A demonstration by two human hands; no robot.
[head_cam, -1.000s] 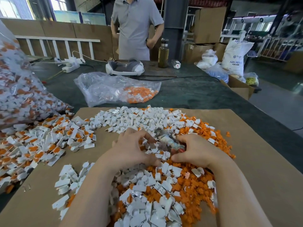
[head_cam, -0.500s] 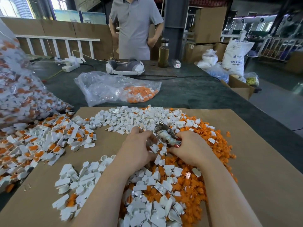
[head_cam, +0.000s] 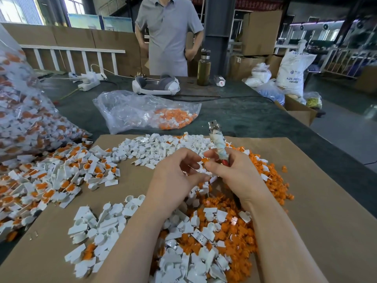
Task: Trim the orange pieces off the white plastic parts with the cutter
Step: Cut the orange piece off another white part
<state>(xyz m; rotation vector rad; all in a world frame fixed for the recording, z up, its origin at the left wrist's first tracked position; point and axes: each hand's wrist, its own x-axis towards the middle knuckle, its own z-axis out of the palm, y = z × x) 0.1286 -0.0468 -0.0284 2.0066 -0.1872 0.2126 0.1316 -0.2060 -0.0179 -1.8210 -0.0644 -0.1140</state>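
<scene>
My right hand grips the cutter by its tape-wrapped handle, metal jaws pointing up and away. My left hand hovers just left of it with fingers curled; I cannot tell whether a small part sits in them. Both hands are above a mixed heap of white parts and orange scraps. White parts with orange pieces still attached lie at the left. All-white parts lie behind the hands, and more lie at the front left. Loose orange scraps spread to the right.
Everything lies on a cardboard sheet on a dark table. A big clear bag of parts bulges at the left. A smaller bag with orange pieces lies behind. Farther back are a headset, a bottle and a standing person.
Both hands have lifted out of the heap. My right hand has swung the cutter from lying flat to pointing up. My left hand has drawn back from the pile.
</scene>
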